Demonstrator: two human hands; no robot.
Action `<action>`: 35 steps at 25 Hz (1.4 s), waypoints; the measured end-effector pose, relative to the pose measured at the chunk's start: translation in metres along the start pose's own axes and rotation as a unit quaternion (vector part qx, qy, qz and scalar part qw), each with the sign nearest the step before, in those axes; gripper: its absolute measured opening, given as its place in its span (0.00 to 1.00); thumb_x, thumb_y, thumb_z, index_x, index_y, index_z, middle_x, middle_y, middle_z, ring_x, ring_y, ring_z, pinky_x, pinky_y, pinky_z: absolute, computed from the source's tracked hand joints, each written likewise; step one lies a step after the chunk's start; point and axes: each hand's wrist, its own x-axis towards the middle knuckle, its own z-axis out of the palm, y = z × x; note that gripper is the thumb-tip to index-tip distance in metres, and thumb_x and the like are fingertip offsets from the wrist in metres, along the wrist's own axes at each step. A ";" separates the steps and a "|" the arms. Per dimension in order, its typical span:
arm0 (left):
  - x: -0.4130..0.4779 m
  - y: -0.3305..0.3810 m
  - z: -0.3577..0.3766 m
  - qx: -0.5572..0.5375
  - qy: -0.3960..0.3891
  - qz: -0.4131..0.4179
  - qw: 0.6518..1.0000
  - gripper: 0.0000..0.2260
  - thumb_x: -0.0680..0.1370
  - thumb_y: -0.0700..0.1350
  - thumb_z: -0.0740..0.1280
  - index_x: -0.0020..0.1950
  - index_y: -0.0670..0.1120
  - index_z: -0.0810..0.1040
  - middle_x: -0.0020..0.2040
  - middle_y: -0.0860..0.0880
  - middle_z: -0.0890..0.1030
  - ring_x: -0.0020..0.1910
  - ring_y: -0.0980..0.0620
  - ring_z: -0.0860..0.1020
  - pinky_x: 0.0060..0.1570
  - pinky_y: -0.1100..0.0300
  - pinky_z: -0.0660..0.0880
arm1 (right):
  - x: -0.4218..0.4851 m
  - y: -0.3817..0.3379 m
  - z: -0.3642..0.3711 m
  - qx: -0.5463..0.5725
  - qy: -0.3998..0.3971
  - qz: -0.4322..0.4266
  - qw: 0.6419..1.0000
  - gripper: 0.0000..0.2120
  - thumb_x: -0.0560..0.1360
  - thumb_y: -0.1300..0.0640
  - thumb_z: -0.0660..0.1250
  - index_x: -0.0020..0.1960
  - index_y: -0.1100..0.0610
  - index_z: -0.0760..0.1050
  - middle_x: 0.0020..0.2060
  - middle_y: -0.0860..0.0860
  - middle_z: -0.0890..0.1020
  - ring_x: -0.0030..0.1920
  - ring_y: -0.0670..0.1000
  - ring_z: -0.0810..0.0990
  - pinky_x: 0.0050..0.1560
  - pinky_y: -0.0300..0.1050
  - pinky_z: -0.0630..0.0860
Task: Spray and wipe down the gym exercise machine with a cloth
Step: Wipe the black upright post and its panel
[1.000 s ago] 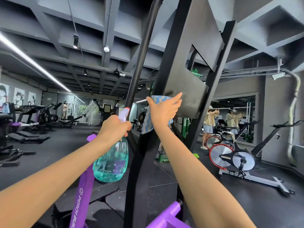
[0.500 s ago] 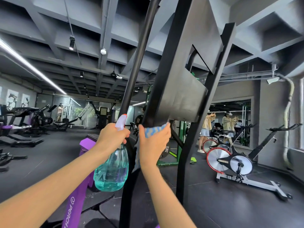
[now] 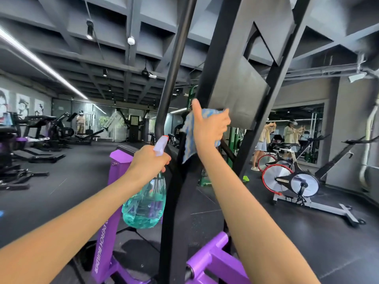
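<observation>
A tall black machine frame (image 3: pixel 223 64) rises in front of me, with a purple base (image 3: pixel 207 261) below. My right hand (image 3: pixel 209 128) grips a blue and white cloth (image 3: pixel 189 144) and presses it against the black upright, just under a flat grey panel (image 3: pixel 240 97). Its thumb points up. Left of the upright, my left hand (image 3: pixel 148 162) holds a teal spray bottle (image 3: pixel 144 206) by its neck, the white nozzle (image 3: pixel 161 145) aimed toward the frame.
A round black bar (image 3: pixel 174 64) slants up left of the cloth. A spin bike (image 3: pixel 291 181) stands on the right, with two people behind it near a mirror. Treadmills and other machines line the left wall. Dark floor lies open between them.
My right hand slid the cloth down the upright, then back up to the panel's lower edge. The spray bottle in my left hand stayed at about the same height.
</observation>
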 end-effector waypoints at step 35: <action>-0.084 -0.112 0.074 0.025 0.035 0.040 0.998 0.12 0.80 0.52 0.63 0.40 0.47 0.70 0.42 0.49 0.71 0.34 0.56 0.72 0.31 0.69 0.65 | -0.196 0.218 -0.020 -0.119 -0.174 0.039 0.977 0.43 0.72 0.55 0.71 0.76 0.65 0.49 0.74 0.60 0.58 0.75 0.57 0.56 0.73 0.49 0.54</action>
